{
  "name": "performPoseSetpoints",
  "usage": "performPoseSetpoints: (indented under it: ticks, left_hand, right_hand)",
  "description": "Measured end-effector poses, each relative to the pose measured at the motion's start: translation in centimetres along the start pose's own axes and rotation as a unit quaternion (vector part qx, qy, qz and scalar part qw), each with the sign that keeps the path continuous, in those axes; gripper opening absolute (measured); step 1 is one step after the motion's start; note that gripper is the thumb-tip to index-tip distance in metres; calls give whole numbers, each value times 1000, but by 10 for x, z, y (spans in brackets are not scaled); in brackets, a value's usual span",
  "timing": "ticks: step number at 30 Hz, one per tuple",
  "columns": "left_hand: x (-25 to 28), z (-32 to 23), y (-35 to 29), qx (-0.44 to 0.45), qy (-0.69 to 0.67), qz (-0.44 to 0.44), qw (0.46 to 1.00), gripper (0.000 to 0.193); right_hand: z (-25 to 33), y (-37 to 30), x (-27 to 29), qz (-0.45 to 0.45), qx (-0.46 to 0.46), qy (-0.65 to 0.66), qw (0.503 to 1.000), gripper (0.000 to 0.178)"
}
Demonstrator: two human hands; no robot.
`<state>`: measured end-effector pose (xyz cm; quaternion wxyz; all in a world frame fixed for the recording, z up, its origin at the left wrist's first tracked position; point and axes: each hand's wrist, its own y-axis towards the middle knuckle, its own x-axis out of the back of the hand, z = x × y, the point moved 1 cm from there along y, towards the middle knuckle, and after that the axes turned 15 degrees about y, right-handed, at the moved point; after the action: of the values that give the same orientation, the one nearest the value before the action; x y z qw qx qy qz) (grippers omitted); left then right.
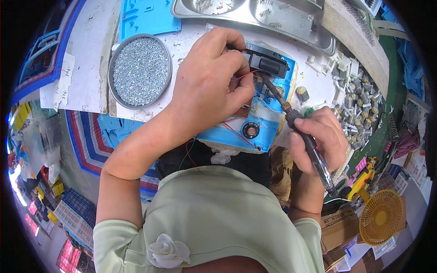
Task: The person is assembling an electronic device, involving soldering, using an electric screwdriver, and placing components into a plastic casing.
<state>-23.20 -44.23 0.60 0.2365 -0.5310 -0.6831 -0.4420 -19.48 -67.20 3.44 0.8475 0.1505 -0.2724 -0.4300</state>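
The right hand (318, 136) was clenched around a soldering iron (298, 125), its tip slanting up-left toward the black part (268, 63). The left hand (211, 84) pinched that part from the left

You get bright, even daylight across the centre of the frame, with only soft shadows under your left hand (210, 86). The round tray of screws (140, 71) in the upper left sparkles with small glints. Focus holds well mid-frame, but edges bend strongly and fade into a black rim, and the corners smear.
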Motion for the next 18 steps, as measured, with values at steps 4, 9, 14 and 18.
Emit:
performPoseSetpoints:
  ticks: [4,9,14,18]
  left_hand:
    - [1,0,1,-17,14,-7,1000,12]
    - [0,1,2,-26,18,-20,999,13]
    - [0,-1,2,-18,16,-18,1000,13]
    - [-1,0,2,-32,26,-29,999,13]
  right_hand:
    - [-2,3,-1,4,5,-1,1000,26]
    - [-1,5,-1,5,3,1,1000,26]
    - [-1,5,0,5,4,-1,1000,25]
    - [-2,4,2,10,2,0,1000,26]
